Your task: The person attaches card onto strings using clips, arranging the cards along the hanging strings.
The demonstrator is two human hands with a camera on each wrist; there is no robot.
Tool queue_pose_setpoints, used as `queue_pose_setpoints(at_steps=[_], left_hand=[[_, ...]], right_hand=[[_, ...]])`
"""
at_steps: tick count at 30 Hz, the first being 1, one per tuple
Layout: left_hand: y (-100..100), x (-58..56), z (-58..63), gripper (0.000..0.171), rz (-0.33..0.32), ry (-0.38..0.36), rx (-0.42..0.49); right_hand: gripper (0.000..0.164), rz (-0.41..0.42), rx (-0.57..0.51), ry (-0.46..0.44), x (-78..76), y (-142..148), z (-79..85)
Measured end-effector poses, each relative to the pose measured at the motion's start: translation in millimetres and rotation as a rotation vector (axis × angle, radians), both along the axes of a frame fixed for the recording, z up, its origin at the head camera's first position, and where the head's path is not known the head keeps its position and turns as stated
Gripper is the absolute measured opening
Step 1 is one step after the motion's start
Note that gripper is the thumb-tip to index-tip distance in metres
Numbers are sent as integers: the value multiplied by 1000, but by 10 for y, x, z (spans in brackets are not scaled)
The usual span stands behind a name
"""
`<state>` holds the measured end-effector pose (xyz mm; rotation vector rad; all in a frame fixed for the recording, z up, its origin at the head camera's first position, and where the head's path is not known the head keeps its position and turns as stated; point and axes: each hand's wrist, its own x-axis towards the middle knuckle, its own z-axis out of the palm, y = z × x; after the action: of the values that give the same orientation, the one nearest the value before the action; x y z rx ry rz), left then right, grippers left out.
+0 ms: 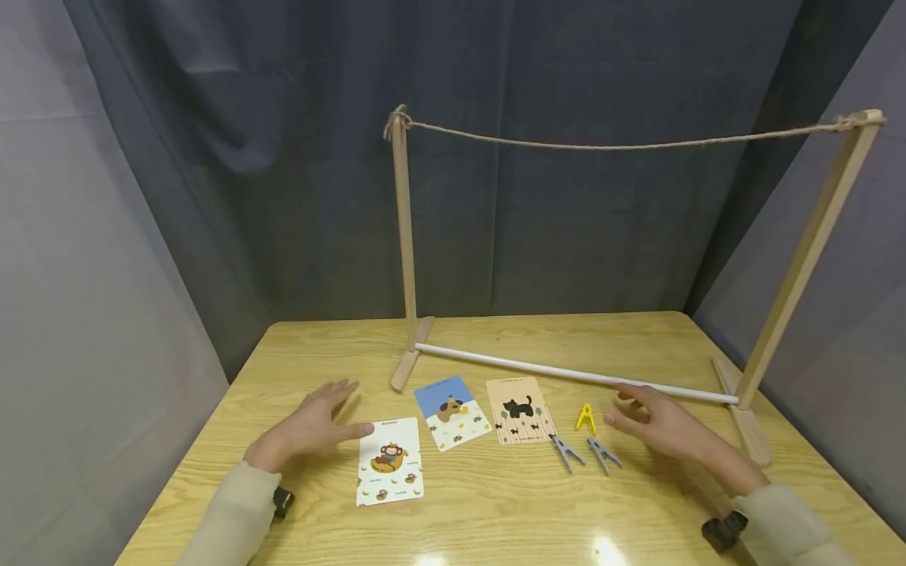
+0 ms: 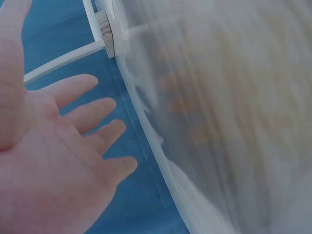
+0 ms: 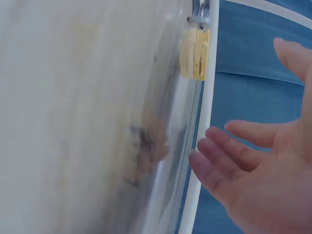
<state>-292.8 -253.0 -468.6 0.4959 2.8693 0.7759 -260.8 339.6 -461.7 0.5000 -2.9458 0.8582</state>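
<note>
My left hand (image 1: 311, 420) is spread just left of a white card with a monkey picture (image 1: 389, 464); its palm shows bare in the left wrist view. Whether the thumb touches that card's edge I cannot tell. To the right lie a blue and white dog card (image 1: 451, 413) and a peach cat card (image 1: 520, 413). Two grey clothespins (image 1: 569, 453) sit beside the cat card, one of them touching or overlapping its corner. A yellow clothespin (image 1: 586, 419) stands near the fingertips of my right hand (image 1: 661, 424), which holds nothing, its fingers relaxed.
Behind the cards is a wooden frame: a left post (image 1: 405, 236), a right post (image 1: 807, 267), a white bottom rod (image 1: 524, 365) and a sagging string (image 1: 587, 146) between the post tops. Dark curtains (image 1: 318, 157) hang behind the wooden table (image 1: 488, 511).
</note>
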Motion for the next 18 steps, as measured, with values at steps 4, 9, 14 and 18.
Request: queue_pose_setpoints(at_steps=[4,9,14,18], left_hand=[[26,11,-19,106,-45,-47,54],[47,26,-38,103,-80,-77,98],[83,34,-38,99,-92,-91,122],[117,34,-13,91,-111,-96,133]], right_hand=[[72,66,-64,-41,56,24,-31],[69,131,-110,-94,113,49,-68],[65,172,-145,-141,139,82,-109],[60,207,-192,-174,162,102,-155]])
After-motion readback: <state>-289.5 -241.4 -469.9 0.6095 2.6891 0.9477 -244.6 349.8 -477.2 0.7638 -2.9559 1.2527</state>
